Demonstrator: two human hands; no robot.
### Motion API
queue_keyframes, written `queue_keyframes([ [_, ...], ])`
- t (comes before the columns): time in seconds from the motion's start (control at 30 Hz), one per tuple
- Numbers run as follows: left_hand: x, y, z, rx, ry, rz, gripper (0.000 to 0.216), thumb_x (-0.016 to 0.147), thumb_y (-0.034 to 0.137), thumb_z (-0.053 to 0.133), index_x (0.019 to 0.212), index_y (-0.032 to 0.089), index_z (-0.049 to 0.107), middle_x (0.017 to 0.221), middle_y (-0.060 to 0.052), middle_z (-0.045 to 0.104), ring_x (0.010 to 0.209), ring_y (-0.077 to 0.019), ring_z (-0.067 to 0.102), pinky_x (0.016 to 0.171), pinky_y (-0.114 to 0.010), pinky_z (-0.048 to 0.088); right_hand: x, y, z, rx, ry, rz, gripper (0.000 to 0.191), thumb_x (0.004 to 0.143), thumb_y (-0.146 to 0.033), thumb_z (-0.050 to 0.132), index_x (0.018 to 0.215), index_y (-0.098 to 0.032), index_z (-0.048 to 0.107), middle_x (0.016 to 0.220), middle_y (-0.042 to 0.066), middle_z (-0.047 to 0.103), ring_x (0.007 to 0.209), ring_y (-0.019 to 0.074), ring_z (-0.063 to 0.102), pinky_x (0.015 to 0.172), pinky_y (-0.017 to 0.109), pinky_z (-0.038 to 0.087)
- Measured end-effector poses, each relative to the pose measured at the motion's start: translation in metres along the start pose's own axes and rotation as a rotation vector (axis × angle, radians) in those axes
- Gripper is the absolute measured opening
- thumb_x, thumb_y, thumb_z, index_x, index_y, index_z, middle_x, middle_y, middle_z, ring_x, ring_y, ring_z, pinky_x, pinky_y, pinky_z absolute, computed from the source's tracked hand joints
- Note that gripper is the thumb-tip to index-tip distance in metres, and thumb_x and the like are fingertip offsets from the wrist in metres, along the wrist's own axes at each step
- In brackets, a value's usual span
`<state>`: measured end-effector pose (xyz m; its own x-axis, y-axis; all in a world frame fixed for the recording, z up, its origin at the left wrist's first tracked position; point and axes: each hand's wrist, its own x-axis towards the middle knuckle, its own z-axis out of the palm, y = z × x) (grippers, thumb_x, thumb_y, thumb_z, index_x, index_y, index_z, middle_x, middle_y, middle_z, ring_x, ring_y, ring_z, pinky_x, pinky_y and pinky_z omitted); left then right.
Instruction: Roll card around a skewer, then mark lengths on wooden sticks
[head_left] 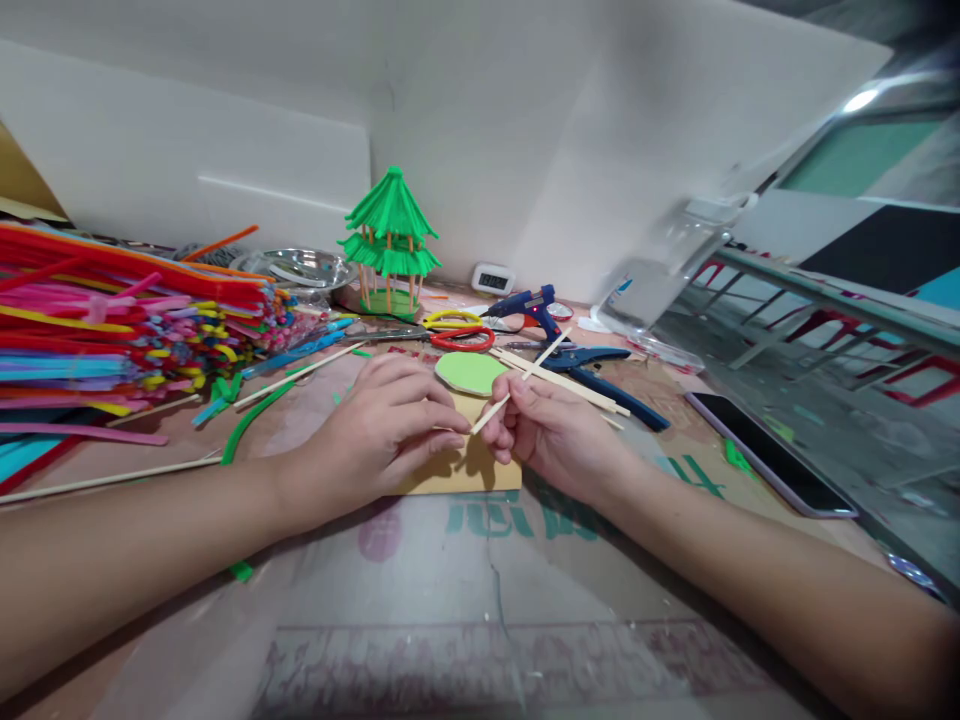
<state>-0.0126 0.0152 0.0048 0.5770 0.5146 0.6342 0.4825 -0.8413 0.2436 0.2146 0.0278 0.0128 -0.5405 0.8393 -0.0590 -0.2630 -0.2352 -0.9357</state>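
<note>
Between the thumb and fingers of my right hand point(551, 430) is a thin wooden stick point(543, 359), slanting up to the right. Its lower end comes close to the fingertips of my left hand point(405, 420). The left thumb and index finger are pinched together; what they hold, if anything, is too small to make out. Under both hands lies a tan card point(499, 476). A light green oval disc point(471, 373) rests just beyond them. More wooden sticks point(589, 386) lie in a bundle behind my right hand.
A green-roofed pagoda model point(391, 240) stands at the back. Pipe cleaners point(135, 320) are heaped at left. Beyond my hands are red-handled scissors point(463, 339), a blue glue gun point(534, 303), blue pliers point(611, 385) and a small clock point(493, 278). A phone point(769, 452) lies at right.
</note>
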Motion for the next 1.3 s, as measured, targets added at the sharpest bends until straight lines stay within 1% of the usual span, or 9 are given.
queue_keyframes([
  [0.27, 0.001, 0.002, -0.003, -0.035, -0.044, -0.042, 0.020, 0.099, 0.037, 0.060, 0.091, 0.024, 0.072, 0.088, -0.002, 0.071, 0.098, -0.0204, 0.060, 0.101, -0.041, 0.040, 0.002, 0.007, -0.001, -0.078, -0.045, -0.042, 0.028, 0.091, -0.046, 0.068, 0.088, -0.019, 0.060, 0.074, 0.003, 0.073, 0.062, 0.0132, 0.064, 0.060, 0.025, 0.053],
  [0.4, 0.002, 0.004, -0.002, -0.064, -0.056, 0.001, 0.018, 0.100, 0.027, 0.054, 0.091, 0.021, 0.069, 0.091, -0.003, 0.069, 0.100, -0.0204, 0.058, 0.100, -0.040, 0.041, 0.001, 0.005, 0.001, -0.108, -0.057, -0.056, 0.030, 0.089, -0.048, 0.070, 0.086, -0.020, 0.060, 0.070, 0.002, 0.071, 0.060, 0.0129, 0.062, 0.058, 0.025, 0.053],
  [0.47, 0.002, 0.003, -0.001, -0.073, -0.096, -0.005, 0.021, 0.100, 0.024, 0.048, 0.091, 0.020, 0.067, 0.092, -0.004, 0.069, 0.100, -0.0206, 0.059, 0.099, -0.040, 0.041, 0.001, 0.000, -0.002, -0.171, -0.009, -0.101, 0.034, 0.087, -0.051, 0.072, 0.085, -0.020, 0.059, 0.069, 0.002, 0.071, 0.057, 0.0125, 0.061, 0.056, 0.025, 0.052],
  [0.6, 0.001, -0.002, 0.003, -0.053, -0.194, -0.102, 0.019, 0.097, 0.028, 0.050, 0.100, 0.019, 0.066, 0.104, -0.006, 0.069, 0.104, -0.0224, 0.061, 0.099, -0.040, 0.044, 0.006, -0.012, -0.018, -0.491, 0.184, -0.283, 0.040, 0.088, -0.058, 0.069, 0.082, -0.020, 0.057, 0.062, -0.001, 0.066, 0.053, 0.0116, 0.057, 0.052, 0.023, 0.045],
  [0.73, -0.002, -0.006, 0.008, 0.010, -0.308, -0.142, 0.040, 0.092, 0.039, 0.059, 0.125, 0.018, 0.063, 0.135, -0.012, 0.062, 0.128, -0.0306, 0.054, 0.112, -0.048, 0.041, 0.010, -0.014, -0.030, -0.885, 0.273, -0.387, 0.036, 0.100, -0.051, 0.052, 0.082, -0.020, 0.055, 0.064, -0.002, 0.061, 0.056, 0.0121, 0.054, 0.055, 0.025, 0.042],
  [0.8, -0.002, -0.006, 0.009, 0.013, -0.363, -0.144, 0.043, 0.092, 0.039, 0.058, 0.128, 0.017, 0.063, 0.136, -0.013, 0.061, 0.129, -0.0312, 0.054, 0.113, -0.049, 0.041, 0.008, -0.011, -0.027, -1.047, 0.230, -0.397, 0.031, 0.104, -0.042, 0.045, 0.083, -0.020, 0.054, 0.067, -0.001, 0.061, 0.060, 0.0127, 0.055, 0.060, 0.026, 0.043],
  [0.97, 0.000, -0.005, 0.006, -0.010, -0.431, -0.114, 0.043, 0.092, 0.038, 0.057, 0.130, 0.019, 0.062, 0.135, -0.013, 0.061, 0.129, -0.0314, 0.053, 0.113, -0.050, 0.041, 0.003, -0.006, -0.013, -1.258, -0.069, -0.398, 0.022, 0.105, -0.030, 0.039, 0.089, -0.021, 0.052, 0.071, -0.001, 0.064, 0.067, 0.0141, 0.060, 0.066, 0.025, 0.044],
  [1.17, 0.000, -0.005, 0.005, -0.009, -0.451, -0.117, 0.041, 0.094, 0.040, 0.055, 0.129, 0.018, 0.061, 0.133, -0.012, 0.061, 0.128, -0.0302, 0.053, 0.114, -0.049, 0.040, 0.008, -0.009, -0.026, -1.532, 0.018, -0.550, 0.018, 0.099, -0.020, 0.040, 0.088, -0.019, 0.054, 0.079, 0.005, 0.066, 0.071, 0.0183, 0.058, 0.066, 0.028, 0.042],
  [1.3, 0.000, -0.005, 0.006, -0.011, -0.448, -0.114, 0.043, 0.093, 0.039, 0.056, 0.129, 0.017, 0.061, 0.135, -0.013, 0.060, 0.129, -0.0314, 0.052, 0.114, -0.052, 0.039, 0.007, -0.011, -0.026, -1.528, -0.079, -0.537, 0.018, 0.099, -0.018, 0.040, 0.090, -0.019, 0.056, 0.082, 0.006, 0.067, 0.074, 0.0176, 0.060, 0.070, 0.027, 0.045],
])
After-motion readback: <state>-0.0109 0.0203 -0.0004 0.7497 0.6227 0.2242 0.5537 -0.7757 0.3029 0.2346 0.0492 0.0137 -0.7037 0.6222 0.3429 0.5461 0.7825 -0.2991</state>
